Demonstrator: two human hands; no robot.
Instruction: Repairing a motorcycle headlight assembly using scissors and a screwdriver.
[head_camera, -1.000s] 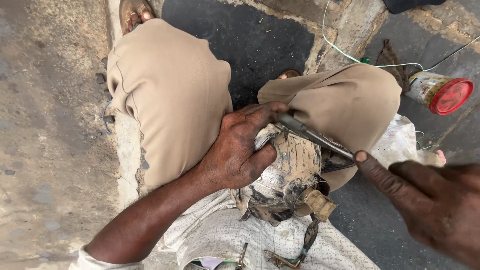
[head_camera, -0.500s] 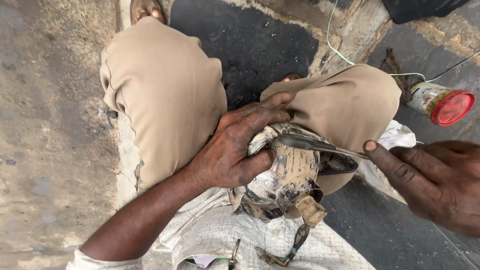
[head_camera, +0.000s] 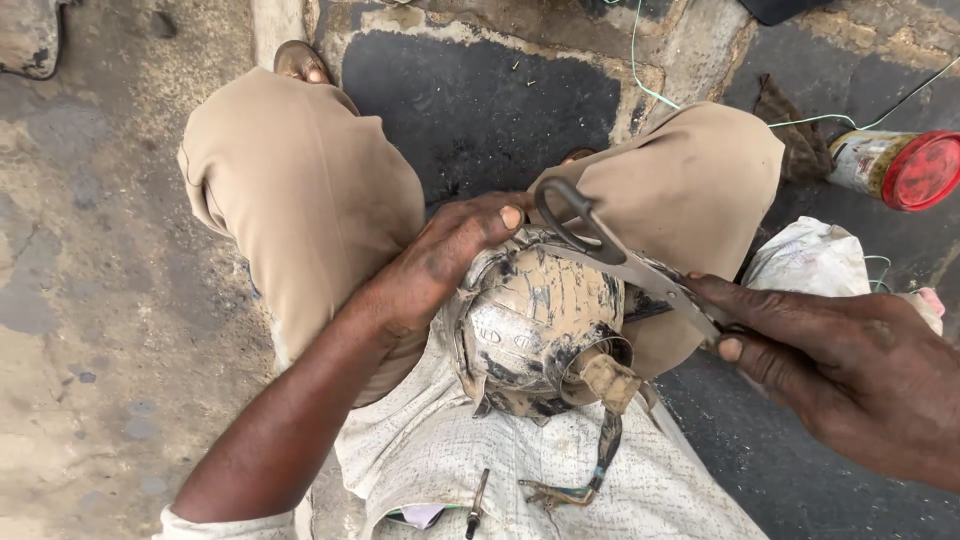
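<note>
Since a moment ago, scissors (head_camera: 625, 262) swung up and over the top of the worn shoe (head_camera: 535, 330), loop handle now poking toward the right knee (head_camera: 690, 180) instead of lying flat along the shoe's side. Right hand (head_camera: 850, 370) drawn in closer, fingers (head_camera: 745, 312) pinched tight around the blade end of the scissors. Left hand (head_camera: 440, 262) shifted little, laid over the upper left edge of the shoe, fingers pressed together and curled down onto it, thumb tucked at the side.

Shoe resting in the lap, between the two thighs in tan trousers (head_camera: 310, 200), cracked and grimy on top, with a stubby strap end (head_camera: 605, 380) sticking out toward the lower right and a thin dark strap (head_camera: 600, 455) trailing down onto a pale printed cloth (head_camera: 480, 450). A small pointed tool (head_camera: 477, 505) lying on that cloth near the bottom edge.

Off to the upper right, on the dark pavement (head_camera: 480, 100), a tin with a red lid (head_camera: 900, 165) lying on its side. Beside it a dark rag (head_camera: 790, 130), and a pale green thread (head_camera: 650, 80) running across the ground. A white sack (head_camera: 810, 260) just behind the right hand. A sandalled foot (head_camera: 300, 62) showing at the top left.
</note>
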